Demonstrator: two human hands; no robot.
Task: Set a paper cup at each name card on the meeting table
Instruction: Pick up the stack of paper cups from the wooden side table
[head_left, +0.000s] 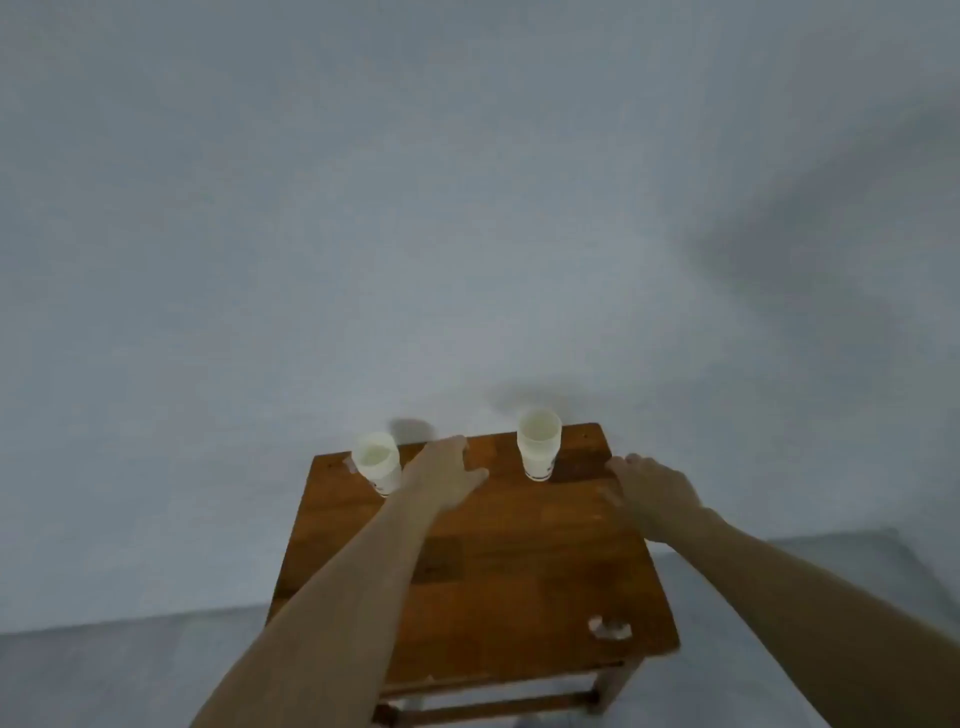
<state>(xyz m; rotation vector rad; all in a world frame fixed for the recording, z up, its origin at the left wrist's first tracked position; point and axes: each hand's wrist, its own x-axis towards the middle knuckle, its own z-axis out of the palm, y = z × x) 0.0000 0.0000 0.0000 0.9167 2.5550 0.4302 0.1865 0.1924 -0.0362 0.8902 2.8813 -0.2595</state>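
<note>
Two white paper cups stand upright at the far edge of a small brown wooden table. The left cup is at the far left corner, the right cup near the far right. My left hand reaches between them, fingers apart, just right of the left cup and holding nothing. My right hand hovers over the table's right edge, right of the right cup, fingers loosely spread and empty. No name card shows clearly.
A pale wall rises right behind the table's far edge. A small whitish object lies near the table's front right corner. Grey floor surrounds the table, whose wooden legs and rails show below the front edge.
</note>
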